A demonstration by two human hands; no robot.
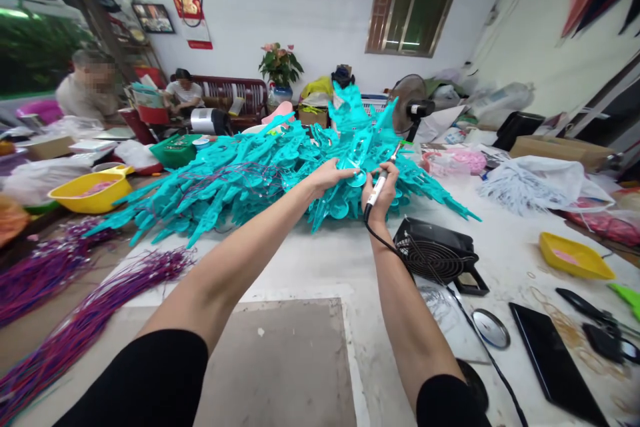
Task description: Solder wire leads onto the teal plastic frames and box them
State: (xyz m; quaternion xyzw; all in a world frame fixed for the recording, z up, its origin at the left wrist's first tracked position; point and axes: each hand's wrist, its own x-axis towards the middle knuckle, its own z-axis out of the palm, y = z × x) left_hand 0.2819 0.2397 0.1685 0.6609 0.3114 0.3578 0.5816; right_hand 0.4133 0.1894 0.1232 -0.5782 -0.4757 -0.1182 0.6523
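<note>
A large heap of turquoise plastic pieces (240, 180), flat and pointed with round ends, is piled on the white table ahead of me. My left hand (326, 177) reaches to the front of the heap, its fingers closed on the edge of one turquoise plastic piece (355, 177). Close beside it, my right hand (384, 192) is wrapped round a soldering iron (376, 191) with a white handle and black cord. The iron's tip points up, away from me. My right thumb is near the same piece; whether it touches cannot be made out.
A black fan unit (435, 257) stands by my right forearm. Further right are a phone (555, 360), a round tin (491, 328) and a yellow tray (575, 255). Bundles of purple-red wires (100, 307) lie left, near a yellow basin (93, 193). Two people sit at the back left.
</note>
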